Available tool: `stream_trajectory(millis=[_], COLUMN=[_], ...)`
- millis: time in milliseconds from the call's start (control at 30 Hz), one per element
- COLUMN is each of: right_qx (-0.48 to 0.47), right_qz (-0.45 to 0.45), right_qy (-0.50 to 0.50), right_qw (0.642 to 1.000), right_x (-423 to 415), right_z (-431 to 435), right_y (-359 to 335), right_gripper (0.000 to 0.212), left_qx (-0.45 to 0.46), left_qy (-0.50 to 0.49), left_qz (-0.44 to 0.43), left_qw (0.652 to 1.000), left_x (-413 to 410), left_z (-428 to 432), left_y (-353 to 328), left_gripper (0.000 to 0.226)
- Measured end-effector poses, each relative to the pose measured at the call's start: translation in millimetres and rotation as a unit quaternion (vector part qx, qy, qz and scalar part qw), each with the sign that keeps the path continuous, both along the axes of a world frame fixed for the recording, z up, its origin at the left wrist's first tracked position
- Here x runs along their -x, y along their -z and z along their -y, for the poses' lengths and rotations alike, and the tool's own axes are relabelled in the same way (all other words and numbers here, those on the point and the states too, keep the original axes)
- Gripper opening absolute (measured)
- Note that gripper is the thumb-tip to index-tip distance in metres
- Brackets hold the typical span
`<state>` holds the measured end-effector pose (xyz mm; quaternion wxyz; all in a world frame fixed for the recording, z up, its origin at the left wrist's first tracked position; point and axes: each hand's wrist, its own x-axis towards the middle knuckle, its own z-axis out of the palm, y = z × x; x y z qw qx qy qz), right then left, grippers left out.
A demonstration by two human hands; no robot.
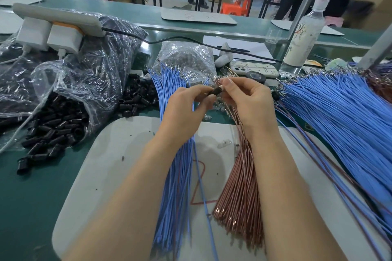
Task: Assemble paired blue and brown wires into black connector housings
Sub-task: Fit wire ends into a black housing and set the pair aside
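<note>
My left hand (186,106) pinches a small black connector housing (215,92) between thumb and fingers. My right hand (244,99) meets it from the right, its fingertips pinching the housing's other end, where a wire seems to enter. A single blue wire (203,193) hangs from the hands down across the white mat (118,154). A bundle of blue wires (176,186) lies under my left forearm, and a bundle of brown wires (241,197) lies under my right wrist. Loose black housings (53,131) spill from a clear bag at the left.
A large heap of blue wires with some brown ones (339,125) fills the right side. Clear bags (186,57) sit behind the hands. A power strip (57,19), a phone (254,69), a tape roll (256,76) and a bottle (303,36) stand further back. People stand far behind.
</note>
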<state>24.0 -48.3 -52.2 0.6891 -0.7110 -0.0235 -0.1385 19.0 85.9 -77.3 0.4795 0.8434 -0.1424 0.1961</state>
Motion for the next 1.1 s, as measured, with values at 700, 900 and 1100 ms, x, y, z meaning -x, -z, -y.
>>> stream_trajectory(millis=[700, 900, 1100], right_qx=[-0.238, -0.146, -0.050], right_qz=[-0.103, -0.096, -0.082], right_qy=[-0.079, -0.081, -0.069], right_qw=[0.963, 0.981, 0.993], right_x=[-6.1, -7.5, -9.0], right_z=[-13.4, -11.9, -5.2], right_y=[12.2, 16.2, 17.4], right_gripper=[0.019, 0.020, 0.014], left_qx=[0.062, 0.057, 0.054], left_qy=[0.018, 0.011, 0.021], left_qz=[-0.043, -0.068, -0.080], left_qw=[0.997, 0.996, 0.995], left_x=[0.6, -0.6, 0.1], left_z=[0.7, 0.1, 0.5], left_y=[0.6, 2.5, 1.0], left_gripper=[0.014, 0.013, 0.011])
